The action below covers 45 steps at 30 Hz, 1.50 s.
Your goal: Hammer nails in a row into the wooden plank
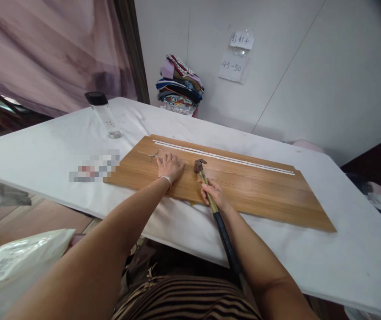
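A wooden board (270, 195) lies across the white-covered table. My left hand (171, 167) rests palm down on its left part, fingers stretched out, close beside a few loose nails (152, 156). My right hand (216, 194) is wrapped round the upper handle of a hammer (198, 167), whose rusty head is over the middle of the board. The dark lower grip of the handle reaches back toward my body. Just right of the hammer runs a row of small reddish dots (225, 182). Two long white strips (224, 157) with markings run along the far edge.
A clear bottle with a black lid (105, 116) stands at the table's back left. Folded clothes (180, 86) are piled behind the table, against the wall. A pixelated patch (93, 168) covers something left of the board. The white tablecloth (277, 253) surrounds the board.
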Each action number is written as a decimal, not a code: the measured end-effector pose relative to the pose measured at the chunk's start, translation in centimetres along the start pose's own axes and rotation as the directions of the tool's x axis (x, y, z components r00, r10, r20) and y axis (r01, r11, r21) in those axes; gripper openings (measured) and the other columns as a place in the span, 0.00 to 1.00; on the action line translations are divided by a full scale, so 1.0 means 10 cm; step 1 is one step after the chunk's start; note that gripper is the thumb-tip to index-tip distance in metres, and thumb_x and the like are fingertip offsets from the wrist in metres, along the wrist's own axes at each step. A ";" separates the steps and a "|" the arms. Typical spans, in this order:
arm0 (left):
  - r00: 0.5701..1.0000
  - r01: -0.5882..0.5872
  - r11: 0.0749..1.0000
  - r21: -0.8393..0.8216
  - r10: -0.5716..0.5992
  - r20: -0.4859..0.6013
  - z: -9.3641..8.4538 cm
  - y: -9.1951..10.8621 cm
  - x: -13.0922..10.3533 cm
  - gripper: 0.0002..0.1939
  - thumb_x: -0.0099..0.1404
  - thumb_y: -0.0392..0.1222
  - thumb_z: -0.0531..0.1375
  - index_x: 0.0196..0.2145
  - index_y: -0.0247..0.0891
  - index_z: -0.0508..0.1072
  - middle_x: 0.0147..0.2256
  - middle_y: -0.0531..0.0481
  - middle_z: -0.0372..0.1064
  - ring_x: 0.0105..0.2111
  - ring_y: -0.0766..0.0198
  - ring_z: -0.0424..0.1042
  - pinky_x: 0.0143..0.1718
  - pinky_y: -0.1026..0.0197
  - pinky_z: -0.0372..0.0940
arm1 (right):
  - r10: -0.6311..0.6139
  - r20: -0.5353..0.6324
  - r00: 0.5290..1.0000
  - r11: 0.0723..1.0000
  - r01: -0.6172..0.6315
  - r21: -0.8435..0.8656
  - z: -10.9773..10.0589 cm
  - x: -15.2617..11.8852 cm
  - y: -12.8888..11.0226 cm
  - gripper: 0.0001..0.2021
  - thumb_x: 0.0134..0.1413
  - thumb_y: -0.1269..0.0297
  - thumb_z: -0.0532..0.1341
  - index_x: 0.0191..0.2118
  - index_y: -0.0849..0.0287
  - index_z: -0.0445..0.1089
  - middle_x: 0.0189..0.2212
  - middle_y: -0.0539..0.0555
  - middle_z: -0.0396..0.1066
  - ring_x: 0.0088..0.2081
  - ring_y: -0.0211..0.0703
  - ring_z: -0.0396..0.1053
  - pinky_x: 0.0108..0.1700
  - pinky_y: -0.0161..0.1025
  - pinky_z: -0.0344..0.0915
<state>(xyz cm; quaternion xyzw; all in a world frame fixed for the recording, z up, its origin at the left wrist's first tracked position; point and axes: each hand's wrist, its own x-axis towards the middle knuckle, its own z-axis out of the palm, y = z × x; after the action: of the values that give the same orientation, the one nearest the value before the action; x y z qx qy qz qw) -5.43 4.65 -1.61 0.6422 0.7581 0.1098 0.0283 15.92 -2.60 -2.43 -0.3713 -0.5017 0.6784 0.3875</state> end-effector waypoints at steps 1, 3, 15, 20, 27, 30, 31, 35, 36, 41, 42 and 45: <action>1.000 -0.002 1.000 -0.001 0.002 0.000 0.00 0.00 0.00 0.28 0.74 0.54 0.47 0.60 0.37 0.74 0.67 0.32 0.67 0.69 0.40 0.60 0.70 0.33 0.52 | 0.002 -0.003 1.000 1.000 -0.002 -0.001 0.00 0.00 0.00 0.24 0.48 0.45 0.68 0.45 0.56 0.68 0.16 0.40 0.65 0.13 0.33 0.56 0.17 0.32 0.48; 1.000 -0.007 1.000 -0.005 0.007 -0.002 0.00 0.00 0.00 0.28 0.74 0.54 0.47 0.60 0.36 0.74 0.67 0.31 0.67 0.70 0.40 0.60 0.70 0.33 0.52 | 0.008 0.000 1.000 1.000 -0.008 -0.006 0.00 0.00 -0.01 0.25 0.47 0.44 0.69 0.44 0.56 0.68 0.16 0.40 0.65 0.13 0.33 0.56 0.17 0.32 0.48; 1.000 -0.005 1.000 -0.011 0.005 0.004 0.02 -0.01 0.02 0.28 0.74 0.55 0.48 0.61 0.38 0.74 0.68 0.32 0.65 0.70 0.39 0.59 0.71 0.32 0.50 | 0.012 -0.002 1.000 1.000 -0.012 -0.014 0.00 0.00 0.00 0.24 0.47 0.45 0.68 0.44 0.56 0.69 0.16 0.40 0.65 0.13 0.33 0.56 0.17 0.32 0.47; 1.000 -0.006 1.000 -0.018 0.006 0.004 0.00 -0.01 0.01 0.28 0.74 0.54 0.47 0.60 0.37 0.74 0.67 0.32 0.67 0.70 0.39 0.59 0.70 0.32 0.51 | 0.004 0.009 1.000 1.000 -0.004 -0.014 0.00 0.00 0.00 0.23 0.48 0.46 0.68 0.44 0.56 0.68 0.16 0.40 0.65 0.13 0.33 0.56 0.17 0.32 0.49; 1.000 -0.009 1.000 -0.014 0.009 0.000 0.00 0.00 0.00 0.28 0.74 0.54 0.47 0.60 0.37 0.74 0.67 0.32 0.67 0.70 0.39 0.59 0.70 0.32 0.51 | 0.004 -0.003 1.000 1.000 -0.004 -0.007 0.00 -0.01 -0.01 0.24 0.48 0.45 0.69 0.44 0.56 0.68 0.17 0.40 0.65 0.14 0.34 0.56 0.17 0.32 0.48; 1.000 -0.010 1.000 -0.016 0.010 0.007 0.00 0.00 0.00 0.28 0.74 0.54 0.47 0.60 0.37 0.74 0.67 0.32 0.67 0.70 0.39 0.59 0.70 0.32 0.51 | 0.014 -0.007 1.000 1.000 -0.014 -0.010 0.01 -0.01 -0.01 0.24 0.48 0.45 0.69 0.44 0.56 0.68 0.17 0.40 0.65 0.13 0.33 0.56 0.17 0.33 0.47; 1.000 -0.010 1.000 -0.016 0.010 0.008 0.00 0.00 0.00 0.28 0.74 0.54 0.47 0.60 0.36 0.74 0.67 0.31 0.66 0.70 0.39 0.59 0.70 0.32 0.51 | 0.014 -0.007 1.000 1.000 -0.014 -0.008 0.01 -0.01 -0.01 0.24 0.48 0.44 0.69 0.44 0.56 0.68 0.17 0.40 0.65 0.13 0.33 0.56 0.17 0.33 0.47; 1.000 -0.006 1.000 -0.015 0.006 0.010 0.00 0.00 0.00 0.29 0.74 0.54 0.47 0.61 0.35 0.73 0.68 0.31 0.65 0.70 0.39 0.58 0.71 0.32 0.50 | 0.001 -0.005 1.000 1.000 -0.001 -0.002 0.02 -0.01 -0.02 0.24 0.47 0.44 0.68 0.44 0.56 0.68 0.16 0.39 0.65 0.13 0.33 0.56 0.17 0.32 0.48; 1.000 -0.005 1.000 -0.014 0.005 0.009 0.00 0.00 0.00 0.29 0.74 0.54 0.47 0.60 0.35 0.74 0.67 0.31 0.66 0.70 0.40 0.58 0.71 0.32 0.51 | 0.002 -0.004 1.000 1.000 -0.002 -0.002 0.02 -0.01 -0.03 0.24 0.47 0.44 0.68 0.44 0.56 0.68 0.16 0.39 0.65 0.13 0.33 0.56 0.16 0.32 0.48; 1.000 -0.011 1.000 -0.004 0.011 -0.003 0.01 0.00 0.00 0.29 0.74 0.54 0.47 0.60 0.36 0.74 0.67 0.32 0.67 0.69 0.39 0.60 0.70 0.32 0.52 | 0.002 0.007 1.000 1.000 -0.002 -0.004 0.01 -0.01 -0.02 0.24 0.48 0.44 0.69 0.44 0.56 0.68 0.16 0.39 0.65 0.13 0.33 0.56 0.16 0.32 0.47; 1.000 -0.009 1.000 -0.002 0.009 -0.005 0.01 0.00 0.00 0.29 0.74 0.54 0.47 0.60 0.36 0.74 0.67 0.32 0.67 0.69 0.40 0.60 0.70 0.33 0.52 | -0.003 0.009 1.000 1.000 0.003 -0.002 0.01 -0.01 -0.02 0.24 0.48 0.45 0.69 0.44 0.56 0.68 0.16 0.39 0.65 0.13 0.33 0.56 0.16 0.32 0.48; 1.000 -0.005 1.000 0.000 0.005 -0.006 0.03 -0.02 0.01 0.28 0.75 0.54 0.47 0.60 0.37 0.74 0.67 0.32 0.66 0.70 0.40 0.60 0.70 0.33 0.51 | -0.008 0.007 1.000 1.000 0.008 0.002 0.01 0.00 0.00 0.24 0.48 0.45 0.69 0.44 0.56 0.68 0.16 0.39 0.66 0.13 0.33 0.56 0.16 0.32 0.48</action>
<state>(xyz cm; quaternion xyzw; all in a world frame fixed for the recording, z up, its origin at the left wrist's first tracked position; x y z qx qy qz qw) -5.54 4.77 -1.91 0.6437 0.7566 0.1119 0.0259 15.84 -2.64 -2.38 -0.3662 -0.5039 0.6788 0.3889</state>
